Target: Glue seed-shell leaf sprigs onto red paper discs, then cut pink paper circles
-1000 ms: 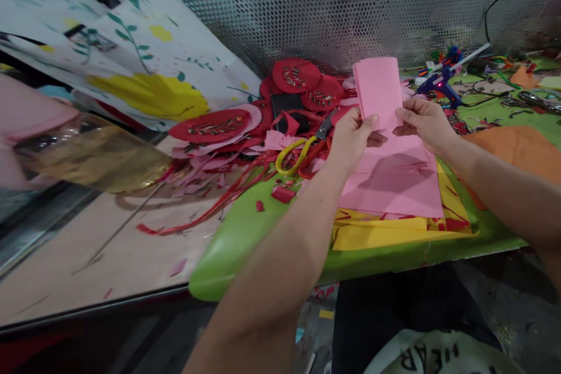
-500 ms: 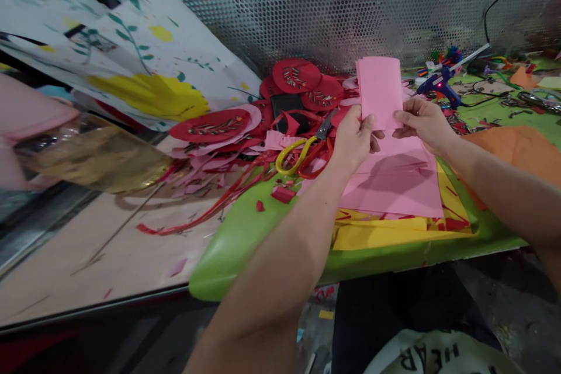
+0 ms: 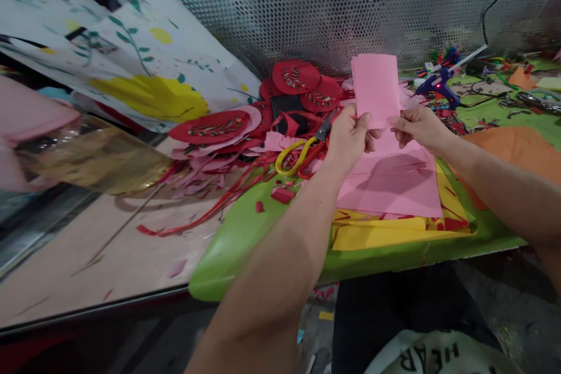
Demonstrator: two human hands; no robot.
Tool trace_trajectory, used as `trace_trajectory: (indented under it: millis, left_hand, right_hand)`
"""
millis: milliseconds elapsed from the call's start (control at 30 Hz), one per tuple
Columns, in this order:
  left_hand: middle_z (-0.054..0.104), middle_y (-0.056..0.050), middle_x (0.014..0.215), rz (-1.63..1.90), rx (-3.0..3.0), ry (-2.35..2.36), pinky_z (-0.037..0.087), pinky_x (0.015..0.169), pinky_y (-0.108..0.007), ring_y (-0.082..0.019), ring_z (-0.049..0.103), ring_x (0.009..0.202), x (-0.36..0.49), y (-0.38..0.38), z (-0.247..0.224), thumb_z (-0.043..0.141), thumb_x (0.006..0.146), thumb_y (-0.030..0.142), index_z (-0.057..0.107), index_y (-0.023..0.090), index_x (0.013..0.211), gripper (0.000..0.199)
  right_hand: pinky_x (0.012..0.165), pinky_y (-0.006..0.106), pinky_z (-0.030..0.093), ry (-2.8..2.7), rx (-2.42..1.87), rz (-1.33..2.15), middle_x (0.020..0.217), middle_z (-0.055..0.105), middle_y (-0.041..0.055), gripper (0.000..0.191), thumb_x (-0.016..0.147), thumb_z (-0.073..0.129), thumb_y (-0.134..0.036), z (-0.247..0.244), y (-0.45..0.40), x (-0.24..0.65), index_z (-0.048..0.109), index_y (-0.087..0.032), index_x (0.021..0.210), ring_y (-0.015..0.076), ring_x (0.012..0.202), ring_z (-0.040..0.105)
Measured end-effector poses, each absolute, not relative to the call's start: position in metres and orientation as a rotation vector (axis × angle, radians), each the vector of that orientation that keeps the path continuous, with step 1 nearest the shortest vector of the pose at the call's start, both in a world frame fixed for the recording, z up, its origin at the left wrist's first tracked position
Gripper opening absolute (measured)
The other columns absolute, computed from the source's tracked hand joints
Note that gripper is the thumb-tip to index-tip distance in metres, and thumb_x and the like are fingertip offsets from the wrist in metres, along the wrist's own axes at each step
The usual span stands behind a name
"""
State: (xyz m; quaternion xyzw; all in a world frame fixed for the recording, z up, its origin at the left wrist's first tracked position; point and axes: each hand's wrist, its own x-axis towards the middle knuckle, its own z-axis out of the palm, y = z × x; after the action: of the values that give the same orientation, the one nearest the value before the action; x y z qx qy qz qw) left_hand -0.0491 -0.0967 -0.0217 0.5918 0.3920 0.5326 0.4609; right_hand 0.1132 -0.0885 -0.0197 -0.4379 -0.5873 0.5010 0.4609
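Observation:
Held upright above the table is a folded piece of pink paper, its layers showing along the left edge. My left hand pinches its lower left corner between thumb and fingers. At the lower right corner, my right hand grips the same paper with thumb and forefinger. Beneath both hands lie larger pink sheets on top of yellow paper. Beside my left wrist rest scissors with a yellow and a red handle loop, partly hidden by my forearm.
Red paper discs and pink scraps pile up to the left. A blue glue gun with a lit red light stands at back right, near orange paper. A floral white bag leans against the perforated metal wall.
Both hands and the folded pink paper have shifted slightly left. My right fingers have moved a little along the paper's lower right corner.

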Motion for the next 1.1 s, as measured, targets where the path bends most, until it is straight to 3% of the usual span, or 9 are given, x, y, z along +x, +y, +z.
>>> trace_trajectory:
  millis: [167, 367, 633, 767, 933, 1100]
  left_hand:
    - [0.061, 0.008, 0.054, 1.379, 1.293, 0.865, 0.039, 0.036, -0.019, -0.007, 0.051, 0.033, -0.047, -0.1, -0.02, 0.069, 0.08, 0.041, 0.05, 0.02, 0.093, 0.031]
    - [0.066, 0.003, 0.062, 1.302, 1.197, 0.821, 0.04, 0.037, -0.019, -0.005, 0.051, 0.036, -0.043, -0.097, -0.027, 0.08, 0.067, 0.043, 0.054, 0.017, 0.07, 0.038]
    - [0.056, 0.003, 0.044, 1.289, 1.466, 0.917, 0.039, 0.038, -0.018, -0.006, 0.049, 0.034, -0.053, -0.094, -0.023, 0.072, 0.076, 0.035, 0.057, 0.014, 0.059, 0.03]
    - [0.059, 0.003, 0.049, 1.294, 1.439, 0.955, 0.038, 0.037, -0.018, -0.006, 0.05, 0.034, -0.053, -0.096, -0.021, 0.072, 0.076, 0.032, 0.055, 0.015, 0.061, 0.028]
    - [0.066, 0.002, 0.063, 1.207, 1.378, 0.915, 0.041, 0.037, -0.018, -0.006, 0.053, 0.036, -0.045, -0.1, -0.026, 0.078, 0.069, 0.043, 0.052, 0.016, 0.066, 0.037]
    - [0.061, 0.001, 0.052, 1.124, 1.454, 0.959, 0.04, 0.035, -0.019, -0.007, 0.052, 0.034, -0.04, -0.102, -0.031, 0.08, 0.066, 0.048, 0.058, 0.013, 0.062, 0.042]
  right_hand:
    - [0.034, 0.016, 0.041, -1.362, -1.008, 1.181, 0.043, 0.055, -0.0033, 0.045, 0.069, 0.078, -0.049, -0.022, -0.092, 0.107, 0.053, -0.015, 0.053, 0.0044, 0.033, 0.047]
    - [0.036, 0.016, 0.037, -1.306, -0.938, 1.113, 0.047, 0.056, -0.0039, 0.045, 0.069, 0.076, -0.053, -0.027, -0.094, 0.102, 0.053, -0.016, 0.055, 0.0031, 0.035, 0.046]
    - [0.038, 0.019, 0.043, -1.372, -0.927, 1.253, 0.053, 0.056, -0.0063, 0.043, 0.06, 0.083, -0.048, -0.024, -0.092, 0.11, 0.055, -0.016, 0.067, 0.0049, 0.036, 0.05]
    - [0.036, 0.017, 0.041, -1.382, -0.958, 1.223, 0.048, 0.055, -0.0052, 0.043, 0.06, 0.085, -0.044, -0.023, -0.088, 0.113, 0.052, -0.016, 0.06, 0.0044, 0.035, 0.048]
    - [0.035, 0.016, 0.039, -1.286, -0.939, 1.18, 0.045, 0.053, -0.0054, 0.044, 0.064, 0.083, -0.043, -0.025, -0.091, 0.106, 0.048, -0.017, 0.055, 0.0039, 0.034, 0.047]
    - [0.034, 0.017, 0.036, -1.261, -0.903, 1.217, 0.044, 0.051, -0.0055, 0.044, 0.062, 0.084, -0.039, -0.025, -0.096, 0.101, 0.048, -0.017, 0.053, 0.0038, 0.033, 0.045]
